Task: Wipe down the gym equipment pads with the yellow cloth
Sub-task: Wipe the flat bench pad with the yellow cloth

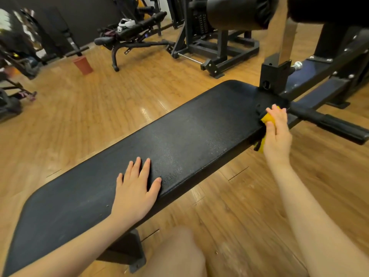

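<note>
The fingers (pixel 276 113) of the right hand (pixel 277 134) curl round the yellow cloth (pixel 267 118), pressing it against the near edge of the long black bench pad (pixel 179 136) at its far right end, just beside the metal frame post (pixel 276 76). Most of the cloth is hidden under the palm; only a bunched yellow corner by the thumb and a strip below the hand show. The left hand (pixel 135 188) lies flat on the pad nearer the camera, its fingers (pixel 137 166) straight and slightly spread, holding nothing.

The pad's left end runs out of the picture at the bottom corner, and its support foot (pixel 135 256) is partly covered by the left forearm. A bare knee (pixel 179 254) fills the bottom middle. At the top, two black roller pads (pixel 235 11) are cut off by the frame edge. A black handle bar (pixel 329 124) sticks out to the right of the cloth.

The pad is textured black vinyl with damp, beaded patches near its middle. The floor (pixel 99 106) is glossy wood-look planks. Farther back stand an adjustable bench (pixel 131 31) with something white and hard to identify on it, a weight-stack machine (pixel 209 37), and a reddish cup-shaped thing (pixel 82 64) on the floor. The left edge is blurred. No writing is legible.
</note>
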Demonstrator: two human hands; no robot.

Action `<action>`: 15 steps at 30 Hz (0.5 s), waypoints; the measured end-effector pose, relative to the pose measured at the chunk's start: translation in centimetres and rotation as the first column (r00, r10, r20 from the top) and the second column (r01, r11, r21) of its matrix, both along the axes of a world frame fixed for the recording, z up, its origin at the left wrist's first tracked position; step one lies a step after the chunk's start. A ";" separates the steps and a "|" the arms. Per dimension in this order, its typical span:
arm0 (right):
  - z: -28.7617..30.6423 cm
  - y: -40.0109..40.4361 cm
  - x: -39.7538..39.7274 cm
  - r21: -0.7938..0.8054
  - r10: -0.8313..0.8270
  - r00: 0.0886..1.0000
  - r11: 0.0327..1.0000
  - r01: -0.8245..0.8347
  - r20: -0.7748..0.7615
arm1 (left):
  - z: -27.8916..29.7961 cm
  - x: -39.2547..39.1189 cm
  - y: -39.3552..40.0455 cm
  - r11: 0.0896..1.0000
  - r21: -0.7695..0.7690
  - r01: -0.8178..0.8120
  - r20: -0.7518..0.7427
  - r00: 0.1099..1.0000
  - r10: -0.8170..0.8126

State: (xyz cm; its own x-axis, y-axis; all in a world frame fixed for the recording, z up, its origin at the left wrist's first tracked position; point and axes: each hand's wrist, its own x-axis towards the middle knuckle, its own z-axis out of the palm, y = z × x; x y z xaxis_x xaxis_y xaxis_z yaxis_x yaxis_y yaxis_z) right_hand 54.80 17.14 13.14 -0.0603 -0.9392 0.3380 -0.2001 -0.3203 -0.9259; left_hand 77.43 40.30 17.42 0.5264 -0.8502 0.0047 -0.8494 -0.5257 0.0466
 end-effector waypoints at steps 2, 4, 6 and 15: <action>-0.2 2.3 2.6 -0.069 -0.027 1.000 0.997 0.027 0.005 | 0.1 -0.1 -0.1 1.000 0.001 -0.004 -0.004 1.000 0.004; -1.5 6.5 5.8 -0.167 0.014 1.000 0.986 -0.017 -0.019 | 0.1 -0.2 -0.1 1.000 -0.002 -0.007 -0.007 1.000 0.007; -2.3 10.9 8.4 -0.252 0.067 0.994 0.964 -0.087 -0.085 | 0.2 -0.2 -0.1 1.000 -0.010 -0.006 -0.014 1.000 0.006; -2.3 5.4 4.2 -0.341 0.040 0.953 0.929 -0.146 -0.299 | 0.1 -0.2 0.0 1.000 0.013 -0.010 -0.007 1.000 0.010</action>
